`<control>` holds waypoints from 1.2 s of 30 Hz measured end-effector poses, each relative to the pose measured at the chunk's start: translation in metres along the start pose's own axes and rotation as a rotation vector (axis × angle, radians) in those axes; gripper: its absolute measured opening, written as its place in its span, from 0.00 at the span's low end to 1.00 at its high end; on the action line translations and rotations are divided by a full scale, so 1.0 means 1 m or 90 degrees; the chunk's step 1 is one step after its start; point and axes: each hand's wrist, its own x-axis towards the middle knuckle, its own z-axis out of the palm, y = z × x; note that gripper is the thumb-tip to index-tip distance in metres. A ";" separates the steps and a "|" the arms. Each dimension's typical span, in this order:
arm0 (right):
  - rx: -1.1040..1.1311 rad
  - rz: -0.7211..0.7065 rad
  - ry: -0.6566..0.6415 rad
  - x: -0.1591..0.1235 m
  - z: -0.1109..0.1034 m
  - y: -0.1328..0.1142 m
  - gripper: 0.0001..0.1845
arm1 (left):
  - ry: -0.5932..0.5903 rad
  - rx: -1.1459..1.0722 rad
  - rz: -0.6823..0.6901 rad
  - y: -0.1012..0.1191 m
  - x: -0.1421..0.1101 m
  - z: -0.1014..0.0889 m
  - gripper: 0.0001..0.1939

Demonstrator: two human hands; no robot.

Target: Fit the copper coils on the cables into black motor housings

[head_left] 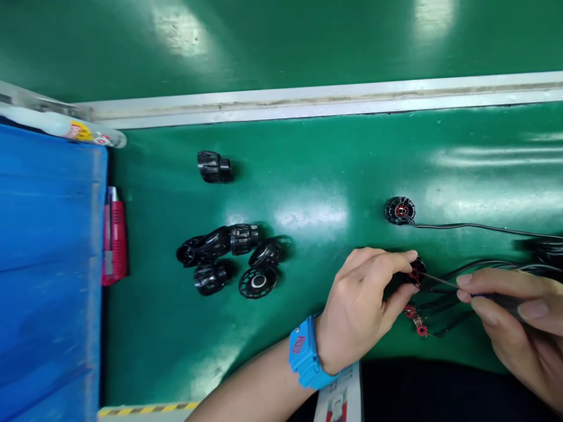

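Observation:
My left hand (367, 305), with a blue wrist strap (304, 353) on its wrist, grips a small black motor part with red windings (416, 273) between thumb and fingers. My right hand (516, 319) holds a thin dark tool (444, 284) whose tip touches that part. Black cables (479, 269) trail from the part to the right. Two small red wound pieces (416, 319) lie just below my left hand's fingers.
Another black-and-red motor (400, 210) with a cable lies further back. Several black plastic housings (233, 258) sit in a cluster at mid-left, one more (213, 167) behind them. A blue bin (48, 269) and a red-handled tool (115, 240) stand at the left. A grey rail (325, 97) crosses behind.

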 end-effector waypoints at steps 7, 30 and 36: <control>0.016 0.094 0.030 0.011 0.002 -0.006 0.23 | 0.008 -0.002 -0.002 0.002 0.001 0.000 0.16; -0.035 -0.095 -0.018 0.014 0.007 0.001 0.08 | 0.035 0.062 0.061 -0.001 0.001 0.006 0.14; -0.019 -0.077 0.056 0.022 0.008 -0.002 0.13 | 0.068 0.256 0.237 0.000 0.008 0.012 0.07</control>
